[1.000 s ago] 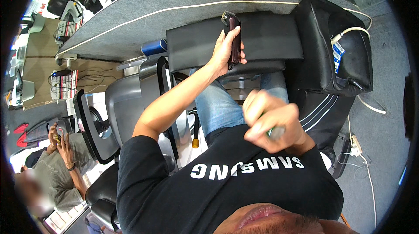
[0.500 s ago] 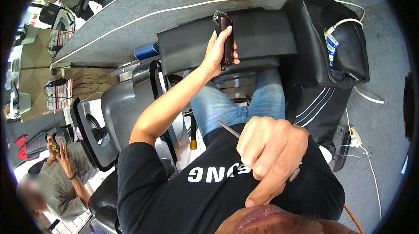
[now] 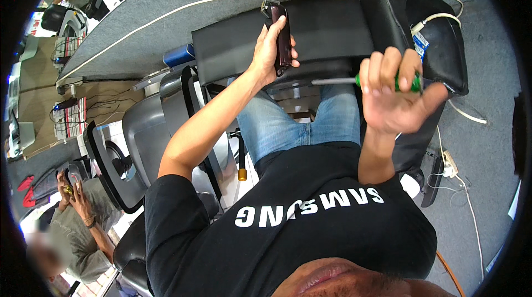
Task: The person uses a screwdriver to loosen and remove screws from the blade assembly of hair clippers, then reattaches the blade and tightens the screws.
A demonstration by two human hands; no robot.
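Swung outward, right hand point(image 3: 396, 100) curls loosely around a green-handled screwdriver point(image 3: 341, 81).

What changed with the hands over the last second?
The right hand moved forward and to the right, away from the body, turning from knuckles up to palm showing. Its screwdriver came along, shaft now pointing left. Nothing was taken hold of or let go. Unchanged: the left hand holds the clipper in front of the black pad.

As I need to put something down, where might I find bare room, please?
The black bench is bare between the clipper and black block, and left of the left hand. The block's right side is crowded: blue packet, white plug.
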